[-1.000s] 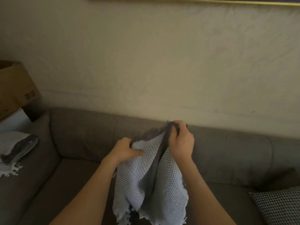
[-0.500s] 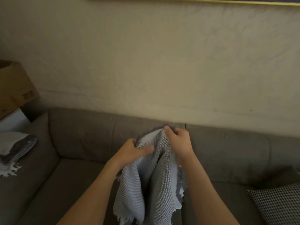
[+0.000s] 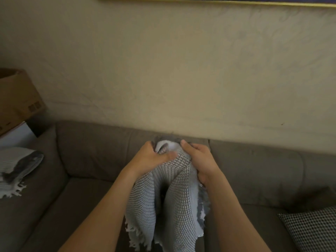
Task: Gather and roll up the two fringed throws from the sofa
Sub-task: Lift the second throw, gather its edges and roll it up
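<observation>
At centre frame, both hands, left hand [image 3: 151, 159] and right hand [image 3: 199, 160], now closer together, clutch the bunched grey fringed throw [image 3: 163, 200], so gathering progresses.

Left hand [image 3: 152, 157] and right hand [image 3: 197, 161] now closer together, throw [image 3: 163, 200] top edge bunched tighter between them.

Grey waffle-weave throw [image 3: 169, 202] bunched at top, gripped by left hand [image 3: 154, 159] and right hand [image 3: 198, 160], hangs in folds, pale fringe at bottom. Second throw [image 3: 16, 166] lies crumpled on sofa [image 3: 91, 146] far left, fringe splayed.
</observation>
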Demonstrator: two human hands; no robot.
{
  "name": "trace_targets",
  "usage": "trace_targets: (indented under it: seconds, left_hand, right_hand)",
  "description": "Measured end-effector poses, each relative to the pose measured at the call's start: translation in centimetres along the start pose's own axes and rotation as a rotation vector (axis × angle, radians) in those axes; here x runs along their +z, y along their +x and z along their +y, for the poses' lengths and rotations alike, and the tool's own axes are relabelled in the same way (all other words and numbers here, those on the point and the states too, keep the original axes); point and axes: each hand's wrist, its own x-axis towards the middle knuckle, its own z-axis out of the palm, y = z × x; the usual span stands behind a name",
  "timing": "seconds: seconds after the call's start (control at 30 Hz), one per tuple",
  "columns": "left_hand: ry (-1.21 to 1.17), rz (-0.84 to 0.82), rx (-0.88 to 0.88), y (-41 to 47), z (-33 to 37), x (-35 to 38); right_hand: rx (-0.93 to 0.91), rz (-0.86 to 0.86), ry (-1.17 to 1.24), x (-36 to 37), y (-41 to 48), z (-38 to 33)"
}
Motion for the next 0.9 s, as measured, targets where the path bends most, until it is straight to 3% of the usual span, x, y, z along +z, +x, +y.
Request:
trace_targets:
  seconds: [0.1, 0.23, 0.37, 0.53, 0.6, 0.67, 0.73, 0.77, 0.9]
  left_hand:
    - [0.015, -0.003, 0.001, 0.1, 0.5, 0.2]
    - [-0.03, 0.19, -0.064, 0.5, 1.2, -0.3]
    - [0.059, 0.372, -0.007, 0.7, 3.0, -0.9]
    - [0.144, 0.569, 0.132, 1.7, 4.4, -1.7]
    - [0.175, 0.642, 0.145, 2.3, 4.6, -1.9]
    - [0.194, 0.734, 0.142, 2.6, 4.9, -2.1]
    - [0.188, 0.795, 0.148, 2.9, 5.2, -2.5]
    - [0.179, 0.817, 0.156, 3.1, 5.4, -2.6]
    - [0.142, 0.894, 0.178, 3.4, 5.9, -2.8]
  right_hand:
    - [-0.189, 0.026, -0.134, 0.7, 0.4, 0.4]
    - [-0.319, -0.018, -0.259, 0.2, 0.5, 1.5]
    - [-0.237, -0.163, -0.493, -0.7, 0.6, 3.8]
    - [-0.181, -0.196, -0.744, -1.1, 1.5, 4.4]
    - [-0.266, -0.128, -0.792, -1.0, 1.8, 3.4]
    - [-0.381, 0.091, -0.814, -0.7, 2.2, 2.5]
    - [-0.463, 0.299, -0.665, -0.1, 1.8, 2.0]
    - [-0.487, 0.315, -0.595, 0.1, 1.5, 1.9]
    - [-0.355, 0.008, -0.713, -0.6, 1.6, 3.7]
